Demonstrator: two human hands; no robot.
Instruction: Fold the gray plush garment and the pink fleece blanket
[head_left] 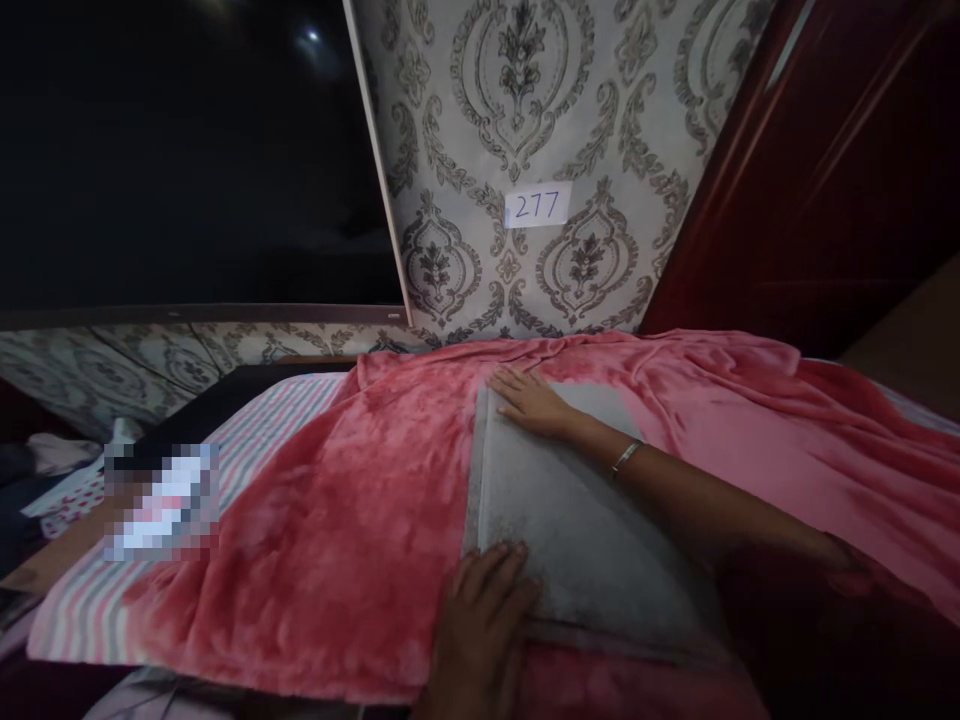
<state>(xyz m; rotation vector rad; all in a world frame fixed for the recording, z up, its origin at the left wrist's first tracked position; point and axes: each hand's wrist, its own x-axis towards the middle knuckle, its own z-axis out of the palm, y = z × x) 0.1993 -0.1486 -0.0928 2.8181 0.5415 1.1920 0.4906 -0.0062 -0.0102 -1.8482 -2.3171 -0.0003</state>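
Grey folded cloth is lying mid-frame on the pink blanket. Right hand is pressing flat on its far corner, fingers spread, gripping nothing. Left hand is resting open-palmed on its near left edge at lower centre. Looks like flattening a fold; the next move probably calls for pinching an edge. No containers visible. Paper label is hanging on the wallpaper in the upper centre.

left hand cut off at wrist; pixelated patch unreadable
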